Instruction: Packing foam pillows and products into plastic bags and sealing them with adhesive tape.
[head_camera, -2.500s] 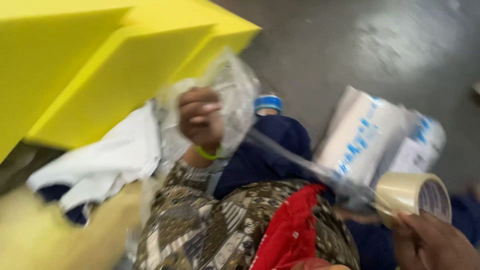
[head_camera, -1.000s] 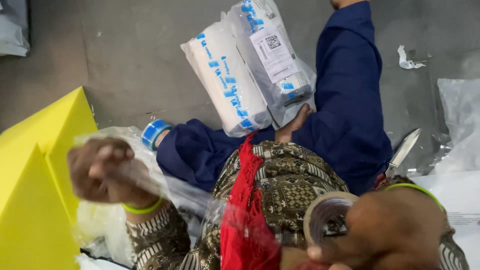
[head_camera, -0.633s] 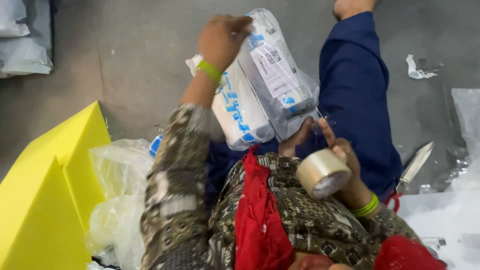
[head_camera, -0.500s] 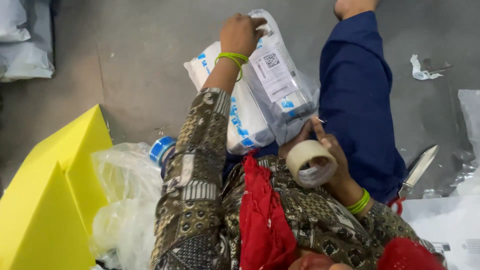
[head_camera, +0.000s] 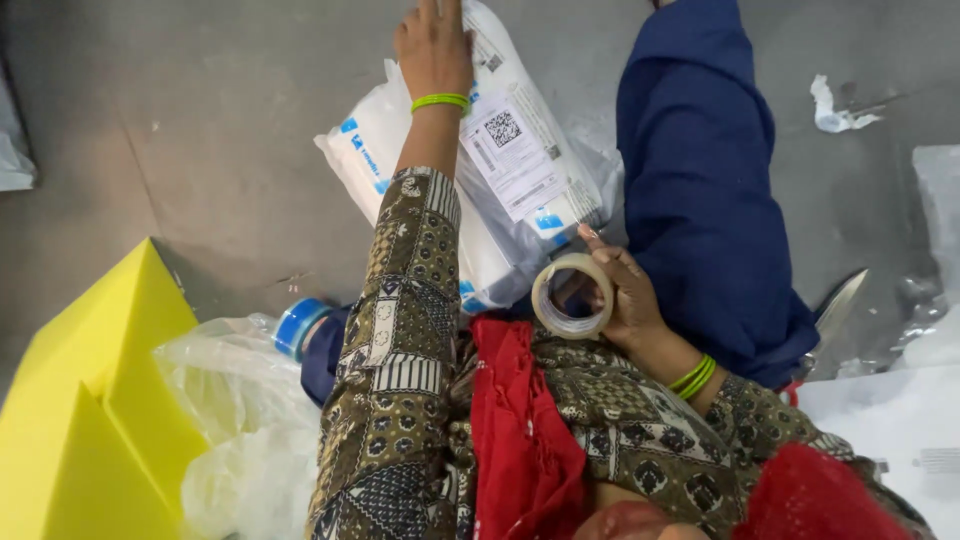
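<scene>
- Down on the grey floor (head_camera: 200, 130), a person sits with one leg in blue cloth (head_camera: 700, 200) stretched out ahead.
- Their left hand (head_camera: 433, 45) reaches forward and lies on the top white plastic parcel (head_camera: 520, 170), fingers spread flat over its far end; whether it grips or only presses I cannot tell.
- That parcel bears a white label and blue markings, and it rests slantwise on a second white parcel (head_camera: 375, 160), both lying on the floor just beside the blue leg.
- A green bangle (head_camera: 440, 101) circles the left wrist, above a brown patterned sleeve (head_camera: 400, 330).
- Their right hand (head_camera: 625, 295) is closed around a roll of clear packing tape (head_camera: 572, 296), held upright near the lap, just below the parcels' near edge and not quite touching them.
- Green bangles (head_camera: 693, 375) ring the right wrist too.
- A red cloth (head_camera: 520, 430) drapes down the person's front between the two arms.
- At the left, a crumpled clear plastic bag (head_camera: 240, 400) lies against a yellow foam block (head_camera: 90, 410).
- A blue-ringed tape roll (head_camera: 298, 325) peeks out between the bag and the sleeve.
- Off to the right, a metal blade (head_camera: 840, 305) lies on the floor beside the leg, and a scrap of white paper (head_camera: 835, 105) lies well apart.
</scene>
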